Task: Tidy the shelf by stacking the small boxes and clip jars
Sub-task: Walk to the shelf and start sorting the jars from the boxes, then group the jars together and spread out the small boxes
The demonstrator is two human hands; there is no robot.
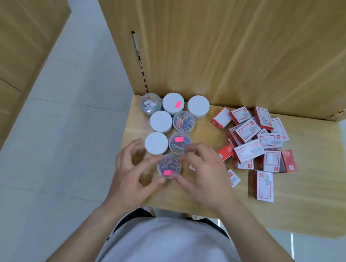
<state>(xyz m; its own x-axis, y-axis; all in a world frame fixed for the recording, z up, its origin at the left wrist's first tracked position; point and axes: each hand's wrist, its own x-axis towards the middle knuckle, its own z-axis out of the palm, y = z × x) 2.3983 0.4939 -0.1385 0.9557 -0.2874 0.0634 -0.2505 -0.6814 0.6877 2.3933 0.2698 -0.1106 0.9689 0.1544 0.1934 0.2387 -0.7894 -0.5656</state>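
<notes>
Clip jars: eight small round tubs grouped on the left half of a wooden shelf [288, 214]. Four show plain white lids [160, 121]; four show clear faces with coloured paper clips inside. Nearest jar [169, 166], clear-faced with a pink sticker, sits at the front of the group. Left hand [134, 174] and right hand [202, 176] flank it, fingers spread and curled around its sides; fingertips appear to touch the rim, though a firm grip cannot be confirmed from above. Second clear jar with pink sticker [179, 143] stands just behind it, beside a white-lidded jar [156, 143]. Small boxes [256, 139]: red and white, in a loose overlapping heap on the right half; one lies apart at the front [264, 185]. Wooden back panel [232, 46] rises behind.
</notes>
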